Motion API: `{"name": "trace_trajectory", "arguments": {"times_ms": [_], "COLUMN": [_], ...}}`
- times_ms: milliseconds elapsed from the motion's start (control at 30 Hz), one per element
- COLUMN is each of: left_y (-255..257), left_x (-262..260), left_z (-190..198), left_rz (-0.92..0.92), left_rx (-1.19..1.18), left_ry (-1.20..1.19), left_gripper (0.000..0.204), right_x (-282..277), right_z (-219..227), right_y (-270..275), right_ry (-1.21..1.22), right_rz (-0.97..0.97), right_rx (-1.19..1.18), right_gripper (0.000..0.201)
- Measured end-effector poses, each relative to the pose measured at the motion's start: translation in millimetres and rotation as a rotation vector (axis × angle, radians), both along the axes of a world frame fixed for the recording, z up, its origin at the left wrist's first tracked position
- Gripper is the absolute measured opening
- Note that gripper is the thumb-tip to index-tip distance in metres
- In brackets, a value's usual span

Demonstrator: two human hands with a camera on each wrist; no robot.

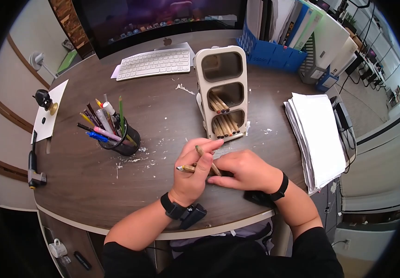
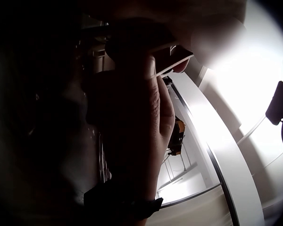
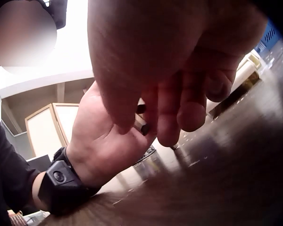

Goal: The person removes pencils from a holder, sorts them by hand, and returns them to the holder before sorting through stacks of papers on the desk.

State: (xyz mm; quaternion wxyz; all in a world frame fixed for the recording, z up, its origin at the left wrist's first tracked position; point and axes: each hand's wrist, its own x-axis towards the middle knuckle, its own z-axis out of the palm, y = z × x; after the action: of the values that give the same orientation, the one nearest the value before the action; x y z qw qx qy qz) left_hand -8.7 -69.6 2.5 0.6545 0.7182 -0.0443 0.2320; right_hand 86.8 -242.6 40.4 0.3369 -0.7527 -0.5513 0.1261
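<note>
My left hand (image 1: pixel 187 183) holds a few wooden pencils upright at a slant near the front of the desk. One pencil (image 1: pixel 199 150) has a green end poking up past the thumb; another pencil (image 1: pixel 187 168) points left with a pale bluish end. From the other side my right hand (image 1: pixel 244 170) pinches their lower ends, its thumb and fingers curled close against the left hand. Pencil ends (image 3: pixel 142 126) show between the two hands in the right wrist view. Just beyond stands a beige tiered organizer (image 1: pixel 199 62), with wooden pencils (image 1: pixel 225 125) in its lower two openings.
A black mesh cup (image 1: pixel 133 143) full of pens stands to the left. Behind are a white keyboard (image 1: pixel 153 64) and a monitor (image 1: pixel 163 23). A paper stack (image 1: pixel 316 139) lies right, below blue file holders (image 1: pixel 274 53). White scraps dot the desk (image 1: pixel 79 176).
</note>
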Motion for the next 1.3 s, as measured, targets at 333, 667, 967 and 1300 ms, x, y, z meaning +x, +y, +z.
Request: {"name": "trace_trajectory", "arguments": {"times_ms": [333, 667, 967, 1300], "left_y": [-6, -8, -10, -5], "left_x": [0, 2, 5, -1], "left_z": [3, 11, 1, 5], "left_rz": [-0.01, -0.124, -0.161, -0.081], "left_rx": [-0.005, 0.059, 0.012, -0.145], "left_ry": [0.027, 0.212, 0.268, 0.145], "left_gripper": [0.031, 0.017, 0.014, 0.033], "right_x": [24, 23, 36, 20], "right_z": [11, -2, -5, 5], "right_y": [-24, -11, 11, -13], "right_ry": [0.072, 0.182, -0.171, -0.09], "right_rz": [-0.162, -0.693, -0.674, -0.135], "right_rx": [0.294, 0.614, 0.582, 0.327], "right_gripper": [0.034, 0.025, 0.016, 0.018]}}
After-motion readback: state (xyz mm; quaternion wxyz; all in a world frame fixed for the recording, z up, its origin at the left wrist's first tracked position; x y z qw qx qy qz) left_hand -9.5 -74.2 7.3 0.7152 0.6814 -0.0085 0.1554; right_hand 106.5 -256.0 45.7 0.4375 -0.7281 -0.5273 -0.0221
